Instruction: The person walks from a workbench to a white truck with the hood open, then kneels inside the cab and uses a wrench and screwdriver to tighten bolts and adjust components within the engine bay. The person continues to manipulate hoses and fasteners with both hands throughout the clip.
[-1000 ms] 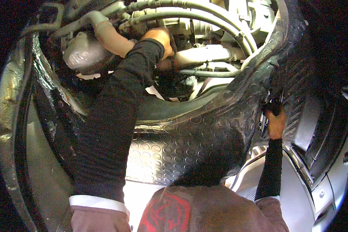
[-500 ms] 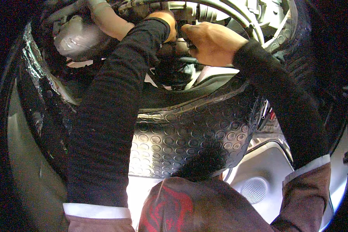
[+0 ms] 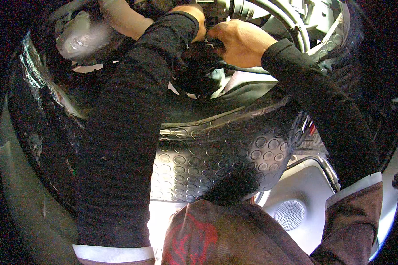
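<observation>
My left hand (image 3: pixel 194 18) reaches into a cramped space of machine parts at the top of the head view. It is curled closed, with most of its fingers turned away, and what it grips is hidden. Close to its right is my right hand (image 3: pixel 243 43), bent inward with thumb and fingers pressed together. Whatever lies in that pinch is too dark and small to name. The fingertips of both hands nearly meet in front of dark parts. Below them sits a shadowed black part (image 3: pixel 201 75).
A rounded grey metal housing (image 3: pixel 86 39) and a thick pale pipe (image 3: pixel 126 20) lie left of my hands. Curved hoses (image 3: pixel 303 33) run at the right. Nearer are a black studded mat (image 3: pixel 216 154) and a pale panel (image 3: pixel 309 181) with a round speaker grille (image 3: pixel 289 215).
The whole view has shifted slightly, so the machine parts sit a little higher. My right hand has come a bit closer to my left. Both hands stay at the same spot.
</observation>
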{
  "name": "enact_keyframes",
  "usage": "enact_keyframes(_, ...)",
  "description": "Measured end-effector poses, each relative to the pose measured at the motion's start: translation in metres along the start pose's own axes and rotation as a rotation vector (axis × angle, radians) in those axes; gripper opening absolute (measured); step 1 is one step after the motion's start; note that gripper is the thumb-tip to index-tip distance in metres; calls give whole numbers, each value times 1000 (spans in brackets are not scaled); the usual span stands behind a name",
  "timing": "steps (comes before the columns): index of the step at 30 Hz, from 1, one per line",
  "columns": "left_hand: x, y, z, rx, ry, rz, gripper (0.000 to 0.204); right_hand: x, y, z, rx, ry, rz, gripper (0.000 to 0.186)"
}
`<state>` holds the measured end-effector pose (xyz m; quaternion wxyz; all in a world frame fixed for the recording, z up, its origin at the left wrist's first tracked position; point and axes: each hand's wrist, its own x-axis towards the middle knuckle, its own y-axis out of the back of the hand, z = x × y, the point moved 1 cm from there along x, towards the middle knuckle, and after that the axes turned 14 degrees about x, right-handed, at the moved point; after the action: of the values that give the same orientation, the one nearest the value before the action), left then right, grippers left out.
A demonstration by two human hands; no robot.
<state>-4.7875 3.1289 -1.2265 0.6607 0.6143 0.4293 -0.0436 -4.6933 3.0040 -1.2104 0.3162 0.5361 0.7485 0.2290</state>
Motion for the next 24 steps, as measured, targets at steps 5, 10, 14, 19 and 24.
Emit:
enact_keyframes(5,5,4,10,81,-70,-40,32,-7,-1,1,34,-33,14,25)
enact_keyframes(10,3,0,9,61,-42,-19,29,-9,-5,-5,-91,144,15,24)
enact_keyframes(14,3,6,12,117,-71,-104,27,-8,-12,-1,-102,160,12,25)
enact_keyframes(19,13,-9,10,154,-185,-33,25,1,-23,13,-321,201,-93,23)
enact_keyframes(24,23,-18,14,346,-277,-87,25,0,-28,15,-557,385,-58,15)
